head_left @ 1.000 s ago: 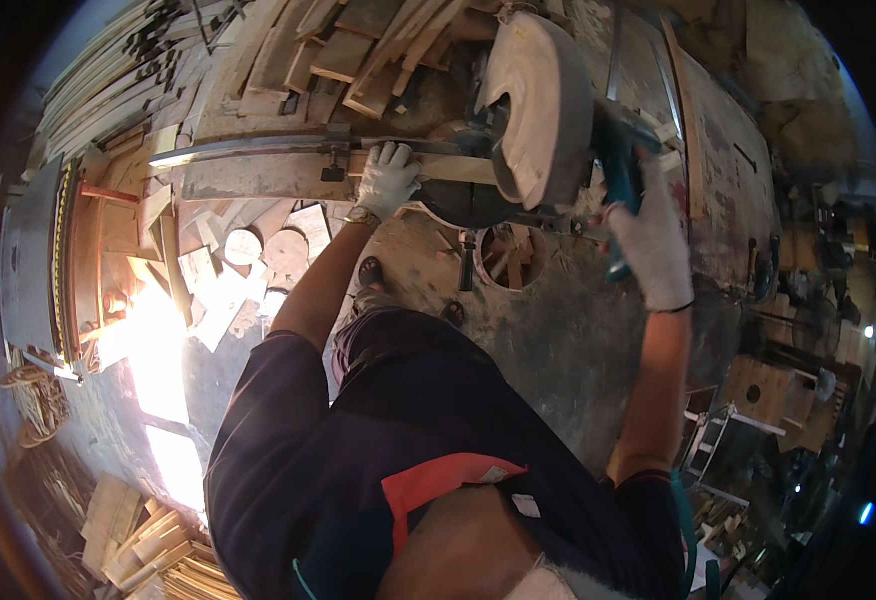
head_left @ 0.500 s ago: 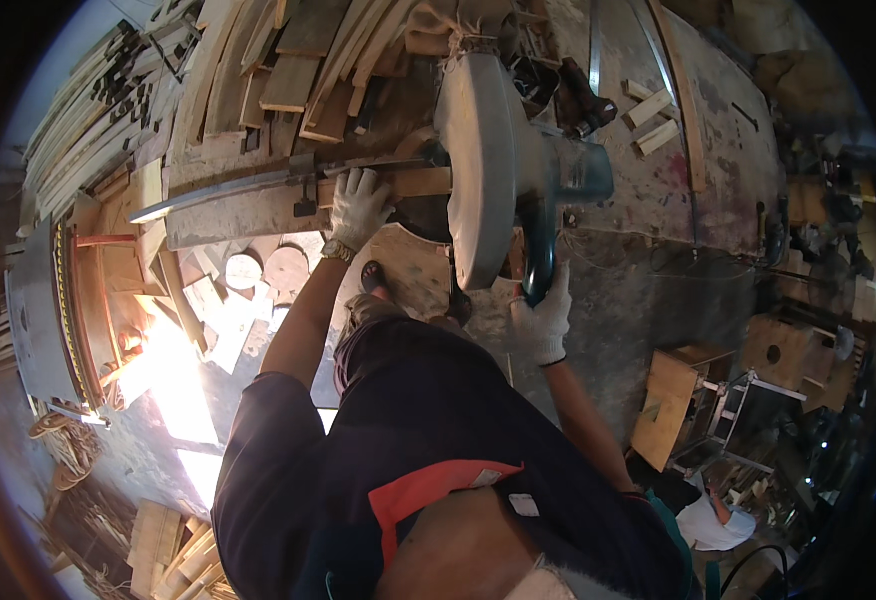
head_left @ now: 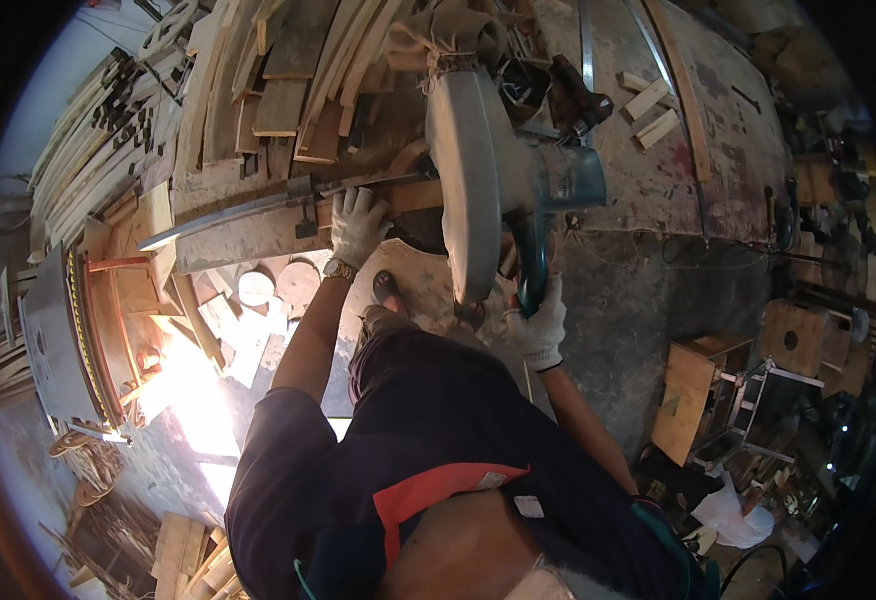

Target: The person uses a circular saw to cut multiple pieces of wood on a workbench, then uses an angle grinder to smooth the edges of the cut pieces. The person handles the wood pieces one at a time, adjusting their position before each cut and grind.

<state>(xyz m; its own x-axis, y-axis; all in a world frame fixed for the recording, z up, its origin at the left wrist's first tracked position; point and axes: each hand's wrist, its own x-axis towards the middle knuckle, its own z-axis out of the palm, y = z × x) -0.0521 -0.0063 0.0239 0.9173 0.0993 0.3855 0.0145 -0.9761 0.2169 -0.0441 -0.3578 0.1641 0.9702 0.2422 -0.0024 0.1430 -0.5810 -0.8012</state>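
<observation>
A miter saw [head_left: 470,185] with a pale grey blade guard stands at the bench edge in front of me. Its teal handle [head_left: 530,262] curves down toward me, and my right hand [head_left: 540,330], in a white work glove, is closed round the lower end. My left hand [head_left: 360,228], gloved too and with a watch at the wrist, grips a wooden strip [head_left: 413,196] left of the guard. The strip lies along the saw's metal fence [head_left: 243,215], its right end running toward the guard. The blade itself is hidden by the guard.
A cloth dust bag [head_left: 448,38] is tied behind the saw. Long boards [head_left: 283,100] are stacked on the bench at the far left. Short wood blocks [head_left: 655,127] lie on the bench to the right. Round wooden discs [head_left: 298,285] and offcuts lie below left; a wooden box [head_left: 696,395] stands right.
The whole view has shifted slightly, showing more of the dust bag and my feet. Both hands keep their holds on the strip and the saw handle.
</observation>
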